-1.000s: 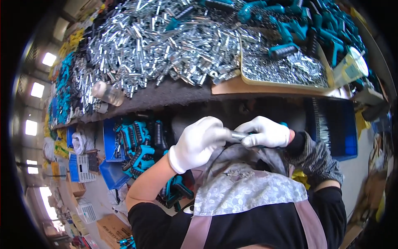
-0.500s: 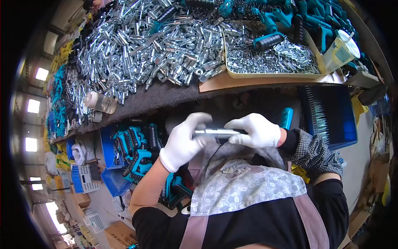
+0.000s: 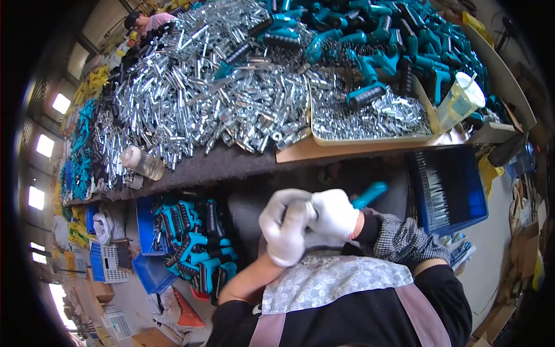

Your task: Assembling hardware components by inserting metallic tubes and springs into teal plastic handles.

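My white-gloved left hand (image 3: 284,228) and white-gloved right hand (image 3: 334,213) are closed together in front of my apron. Between them a short end of a shiny cylindrical metal part (image 3: 313,212) shows; the fingers cover most of it. A teal handle-shaped piece (image 3: 370,195) sticks out beyond the right hand; whether it joins the metal part is hidden. Just past the hands is the dark bench edge, with a large heap of loose metal tube fittings (image 3: 231,110) on top.
A cream tray (image 3: 370,140) holds small metal pieces; a plastic cup (image 3: 461,103) stands at its right. Teal handles (image 3: 428,40) pile up behind. A clear bottle (image 3: 142,162) lies near the bench edge. Below are teal-and-black grips (image 3: 193,243) and a blue bin (image 3: 483,202) of metal rods.
My hands have come closer together, covering the metal cylinder that showed between them. The teal piece has tilted and shifted along with the right hand. The view now takes in more of the bench.
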Demonstrator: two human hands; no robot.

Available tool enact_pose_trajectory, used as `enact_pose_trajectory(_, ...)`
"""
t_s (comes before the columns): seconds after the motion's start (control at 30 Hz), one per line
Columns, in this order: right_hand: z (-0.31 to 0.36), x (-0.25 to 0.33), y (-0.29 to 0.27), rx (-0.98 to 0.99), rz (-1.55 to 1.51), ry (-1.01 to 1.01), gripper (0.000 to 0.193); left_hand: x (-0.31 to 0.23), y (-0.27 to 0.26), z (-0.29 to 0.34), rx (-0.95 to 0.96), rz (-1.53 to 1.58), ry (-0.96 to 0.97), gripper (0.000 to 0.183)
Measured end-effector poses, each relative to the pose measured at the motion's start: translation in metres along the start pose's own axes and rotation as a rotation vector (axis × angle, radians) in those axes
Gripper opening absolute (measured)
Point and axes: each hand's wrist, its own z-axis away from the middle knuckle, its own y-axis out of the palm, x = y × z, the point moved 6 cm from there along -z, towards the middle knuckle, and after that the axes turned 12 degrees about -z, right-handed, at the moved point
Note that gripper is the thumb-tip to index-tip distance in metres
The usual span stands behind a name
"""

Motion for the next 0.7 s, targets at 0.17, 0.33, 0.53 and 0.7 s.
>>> enact_pose_trajectory(0.17,0.019,0.029,0.035,1.283,-1.236,-0.234,0.03,-0.043,0.04,-0.02,0.915,0.347,0.076,0.048)
enact_pose_trajectory(0.33,-0.007,0.002,-0.011,-0.131,-0.346,0.053,0.011,-0.028,0.016,-0.026,0.093,0.03,0.053,0.043)
enact_pose_trajectory(0.53,0.013,0.0,0.029,0.697,-0.938,0.135,0.024,-0.042,0.041,-0.028,0.967,0.557,0.008,0.03)
enact_pose_trajectory(0.7,-0.002,0.004,-0.014,-0.164,-0.259,-0.099,0.009,-0.042,0.018,-0.018,0.133,-0.16,0.059,0.02)
